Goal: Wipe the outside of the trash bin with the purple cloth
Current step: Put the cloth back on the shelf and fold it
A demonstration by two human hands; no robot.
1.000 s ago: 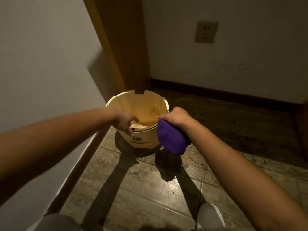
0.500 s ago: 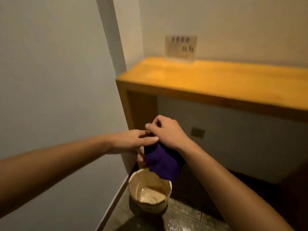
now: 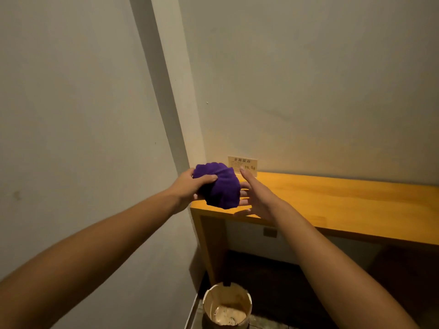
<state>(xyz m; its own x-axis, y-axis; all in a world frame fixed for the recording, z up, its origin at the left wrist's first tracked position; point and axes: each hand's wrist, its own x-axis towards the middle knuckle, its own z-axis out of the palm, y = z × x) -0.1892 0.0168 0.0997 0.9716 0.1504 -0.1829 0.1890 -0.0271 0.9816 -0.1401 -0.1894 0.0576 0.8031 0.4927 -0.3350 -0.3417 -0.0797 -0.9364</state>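
The purple cloth is bunched into a ball at the left end of the orange wooden shelf. My left hand grips the cloth from the left, thumb on top. Just right of the cloth, my right hand is spread with its fingers apart, and some fingertips lie behind the cloth. The round beige trash bin stands on the floor far below, by the wall under the shelf's left end, with crumpled paper inside. Neither hand is near the bin.
A small card sign leans against the wall at the back of the shelf, right behind the cloth. A grey wall closes in on the left. A wall socket sits under the shelf. The floor beneath is dark.
The view has swung up from the bin to the shelf. Both hands rose with the cloth. The cloth passed from my right hand to my left, and my right hand opened.
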